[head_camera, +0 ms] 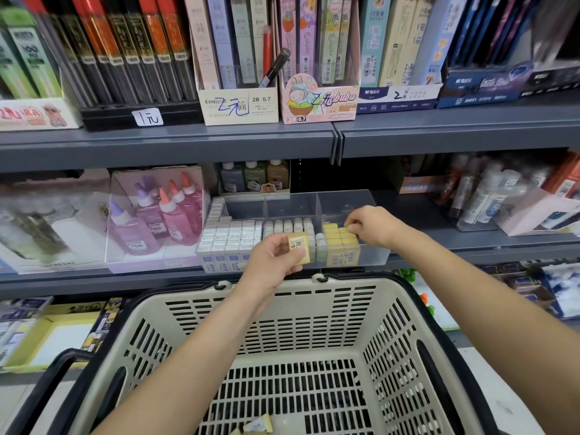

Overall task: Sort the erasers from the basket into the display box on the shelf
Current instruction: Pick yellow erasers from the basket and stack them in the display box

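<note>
A clear display box (pixel 345 199) stands on the middle shelf, split into three sections: white erasers on the left, rounded pale ones in the middle, yellow erasers (pixel 335 235) on the right. My left hand (pixel 273 259) holds a yellow eraser (pixel 299 248) with a barcode label, just in front of the box. My right hand (pixel 372 227) reaches into the right section and pinches a yellow eraser (pixel 345 230) at the top of the rows there. Below, the beige basket (pixel 314 309) holds a few yellow erasers (pixel 259 424) at its bottom edge.
Pink and purple glue bottles (pixel 163 215) stand in a box left of the display box. Clear bottles (pixel 489 196) crowd the shelf to the right. Pencil-lead boxes (pixel 238 105) fill the shelf above. The basket's black handles (pixel 53 381) lie down at both sides.
</note>
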### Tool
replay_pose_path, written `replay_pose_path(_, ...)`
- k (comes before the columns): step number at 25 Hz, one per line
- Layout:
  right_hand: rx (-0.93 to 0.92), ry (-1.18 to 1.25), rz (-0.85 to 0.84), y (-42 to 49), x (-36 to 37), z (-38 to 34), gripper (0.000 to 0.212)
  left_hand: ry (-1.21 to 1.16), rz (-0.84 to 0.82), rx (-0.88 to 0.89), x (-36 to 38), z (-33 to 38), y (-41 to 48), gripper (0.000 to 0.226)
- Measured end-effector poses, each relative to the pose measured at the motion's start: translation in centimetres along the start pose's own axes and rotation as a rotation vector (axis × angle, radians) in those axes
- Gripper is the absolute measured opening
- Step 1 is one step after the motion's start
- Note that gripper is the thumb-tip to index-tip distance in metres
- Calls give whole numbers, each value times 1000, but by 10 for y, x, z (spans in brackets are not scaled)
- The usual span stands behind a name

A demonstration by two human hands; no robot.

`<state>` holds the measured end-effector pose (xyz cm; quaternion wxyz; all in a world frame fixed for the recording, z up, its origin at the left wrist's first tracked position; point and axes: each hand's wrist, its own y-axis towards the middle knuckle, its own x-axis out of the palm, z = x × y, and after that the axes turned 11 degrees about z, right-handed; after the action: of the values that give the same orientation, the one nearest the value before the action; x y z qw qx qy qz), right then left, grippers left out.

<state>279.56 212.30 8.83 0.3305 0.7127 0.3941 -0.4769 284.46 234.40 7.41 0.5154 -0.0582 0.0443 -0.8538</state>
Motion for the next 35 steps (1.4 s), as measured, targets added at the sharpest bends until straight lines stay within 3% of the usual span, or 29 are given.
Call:
replay_pose_path(4,-70,-114,-49,-5,-3,-5,28,5,-3,-5,6,-1,-1,24)
replay_pose_path(8,-125,161,240,-30,-19,-26,25,38,-16,21,11,-1,2,23)
replay_pose_path(10,-181,349,176,-49,-26,-41,20,60,-40,34,17,-1,3,22)
replay_pose_path(12,-224,342,95,-59,-26,-47,14,85,-62,39,25,-1,3,22)
replay_pose_path(16,-93,389,119,-52,-36,-27,6,116,-31,67,24,-3,-2,20)
replay_pose_path(21,49,317,259,-23,-40,3,3,105,77,28,-11,-6,-7,15)
replay_pose_path(26,35,165,206,-7,-23,4,16,56,107,-10,-30,-12,-18,13)
replay_pose_path(35,24,-58,44,-4,4,-6,22,136,82,16,-39,-19,-30,15)
